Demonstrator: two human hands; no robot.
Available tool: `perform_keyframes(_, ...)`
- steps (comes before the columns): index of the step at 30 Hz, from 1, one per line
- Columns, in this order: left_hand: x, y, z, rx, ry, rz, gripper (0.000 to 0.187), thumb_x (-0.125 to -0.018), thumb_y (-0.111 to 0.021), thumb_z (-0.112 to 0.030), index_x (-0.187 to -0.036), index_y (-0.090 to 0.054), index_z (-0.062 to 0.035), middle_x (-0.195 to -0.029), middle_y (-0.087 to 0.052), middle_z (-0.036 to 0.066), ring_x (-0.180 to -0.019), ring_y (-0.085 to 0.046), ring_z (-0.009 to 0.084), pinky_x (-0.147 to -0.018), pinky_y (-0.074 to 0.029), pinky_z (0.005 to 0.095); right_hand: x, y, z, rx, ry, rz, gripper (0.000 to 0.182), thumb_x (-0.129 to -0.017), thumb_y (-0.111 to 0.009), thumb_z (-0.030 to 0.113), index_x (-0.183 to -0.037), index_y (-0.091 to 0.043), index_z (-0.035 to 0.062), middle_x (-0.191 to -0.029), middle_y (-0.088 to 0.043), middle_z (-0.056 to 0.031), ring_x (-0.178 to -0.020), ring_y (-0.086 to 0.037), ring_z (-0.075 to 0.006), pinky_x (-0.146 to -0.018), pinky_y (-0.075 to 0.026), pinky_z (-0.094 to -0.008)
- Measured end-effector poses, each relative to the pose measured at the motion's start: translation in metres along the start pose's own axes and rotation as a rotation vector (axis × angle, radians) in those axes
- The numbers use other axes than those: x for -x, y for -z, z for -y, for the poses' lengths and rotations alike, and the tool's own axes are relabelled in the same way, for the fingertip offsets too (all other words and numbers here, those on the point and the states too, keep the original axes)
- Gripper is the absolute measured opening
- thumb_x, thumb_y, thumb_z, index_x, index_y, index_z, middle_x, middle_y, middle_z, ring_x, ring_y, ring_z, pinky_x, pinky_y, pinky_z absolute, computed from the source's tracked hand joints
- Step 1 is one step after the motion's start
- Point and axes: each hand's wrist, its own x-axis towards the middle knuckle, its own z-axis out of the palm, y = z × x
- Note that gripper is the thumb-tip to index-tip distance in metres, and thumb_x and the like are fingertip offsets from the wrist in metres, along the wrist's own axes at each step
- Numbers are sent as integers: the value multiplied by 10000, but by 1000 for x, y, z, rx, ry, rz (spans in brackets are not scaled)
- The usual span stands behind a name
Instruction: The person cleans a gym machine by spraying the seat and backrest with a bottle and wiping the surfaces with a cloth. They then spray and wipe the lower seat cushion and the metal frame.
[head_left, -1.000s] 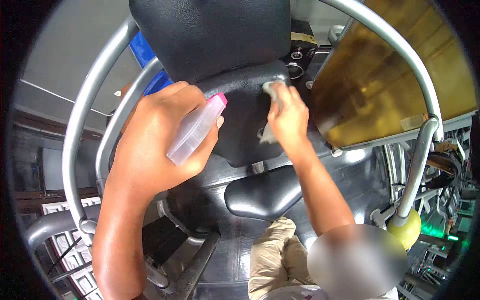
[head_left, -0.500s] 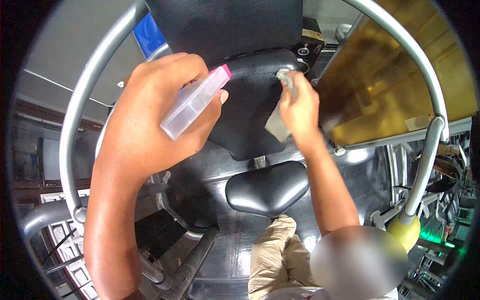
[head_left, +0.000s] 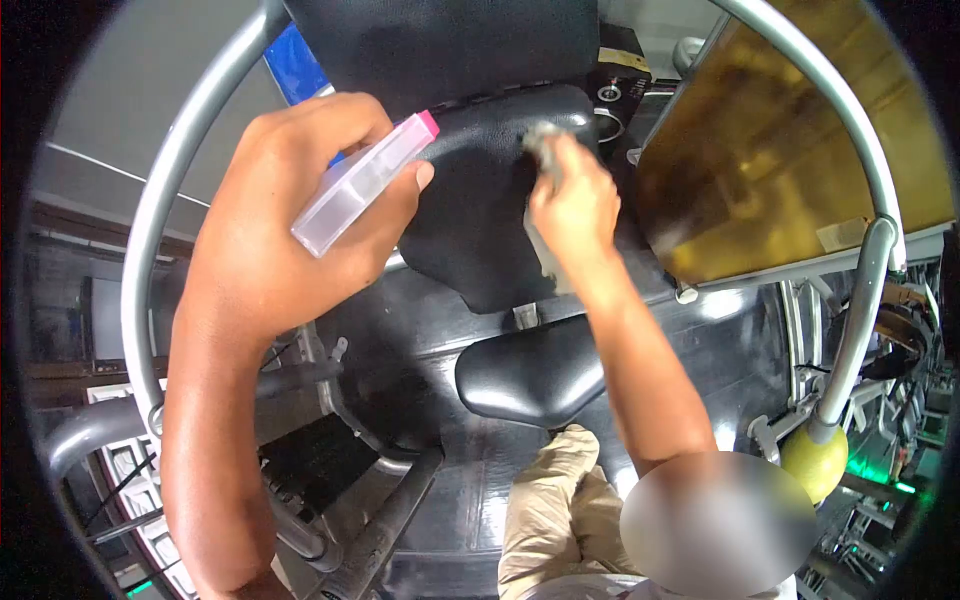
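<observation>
My left hand (head_left: pixel 300 215) grips a clear spray bottle (head_left: pixel 355 187) with a pink cap, held up left of the black padded backrest (head_left: pixel 480 190) of an exercise machine. My right hand (head_left: pixel 572 210) presses a grey cloth (head_left: pixel 541 150) against the upper right part of that backrest. The cloth hangs down behind my fingers. Below the backrest sits the black seat pad (head_left: pixel 535 375).
Grey steel tubes (head_left: pixel 165 210) curve around the machine on both sides. A tinted amber shield panel (head_left: pixel 790 130) stands to the right. A yellow-green knob (head_left: pixel 813 462) ends the right tube. My beige trouser leg (head_left: pixel 555 515) shows at the bottom over dark floor.
My right hand has slid the cloth a little left across the backrest's top. My left hand with the bottle has drifted left and slightly up.
</observation>
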Motion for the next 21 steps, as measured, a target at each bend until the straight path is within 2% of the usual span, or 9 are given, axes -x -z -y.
perform_keyframes(2, 0, 3, 2, 12, -4, -19, 147, -851, -745, -67, -817, -619, 1, -684, -563, 131, -617, -556, 266, -586, -414, 372, 30, -21, -19, 50, 31, 80, 321, -806, -693, 105, -1112, -610, 157, -910, -686, -153, -827, -706, -408, -692, -579, -529)
perform_keyframes(5, 3, 5, 7, 71, -31, -16, 159, -850, -750, -77, -814, -619, 5, -687, -571, 139, -627, -561, 288, -592, -421, 378, 64, -32, -33, 103, -64, 232, 326, -807, -692, 105, -1119, -620, 170, -966, -706, -163, -819, -712, -407, -703, -582, -529)
perform_keyframes(8, 4, 5, 14, 26, -67, -31, 163, -849, -752, -79, -807, -622, 9, -689, -576, 145, -629, -564, 291, -594, -426, 383, 40, -2, -17, 35, -9, 190, 311, -841, -680, 116, -1143, -633, 174, -998, -714, -161, -844, -711, -412, -723, -578, -523)
perform_keyframes(12, 5, 4, 11, 16, 0, 3, 172, -851, -759, -90, -812, -628, 15, -701, -586, 148, -628, -564, 293, -596, -428, 386, -22, 35, 17, -164, 11, -76, 221, -912, -665, 169, -1132, -651, 159, -961, -729, -159, -882, -708, -407, -731, -571, -508)
perform_keyframes(14, 4, 2, 12, 22, -5, 13, 176, -849, -766, -93, -818, -631, 14, -701, -584, 146, -623, -558, 291, -592, -425, 383, -18, 21, 14, 78, -62, 149, 188, -925, -634, 189, -1110, -632, 151, -939, -727, -184, -839, -708, -445, -694, -567, -563)
perform_keyframes(15, 3, 3, 12, 23, -8, 18, 178, -848, -770, -95, -821, -632, 14, -701, -583, 145, -620, -554, 289, -589, -423, 382, -4, 9, 6, 87, -45, 163, 201, -920, -627, 179, -1120, -626, 161, -943, -725, -195, -834, -707, -455, -699, -568, -572)
perform_keyframes(18, -1, 7, 7, 70, 8, 6, 230, -811, -786, -121, -759, -596, -3, -696, -573, 164, -647, -582, 368, -608, -439, 425, 53, -25, -16, 178, -120, 357, 245, -894, -621, 158, -1137, -609, 184, -951, -719, -225, -834, -704, -477, -717, -572, -588)
perform_keyframes(20, 1, 8, 7, 73, -13, -6, 209, -828, -795, -109, -801, -619, -1, -694, -570, 144, -623, -555, 309, -592, -422, 390, 102, -42, -44, 182, -160, 615, 226, -890, -618, 158, -1115, -608, 175, -945, -718, -238, -841, -709, -472, -732, -571, -598)
perform_keyframes(21, 2, 11, 8, 69, -24, -12, 199, -837, -800, -103, -822, -631, 0, -694, -569, 134, -610, -541, 280, -584, -413, 372, 98, -37, -44, 156, -167, 570, 222, -890, -618, 158, -1112, -608, 172, -945, -718, -238, -846, -709, -471, -734, -570, -599)
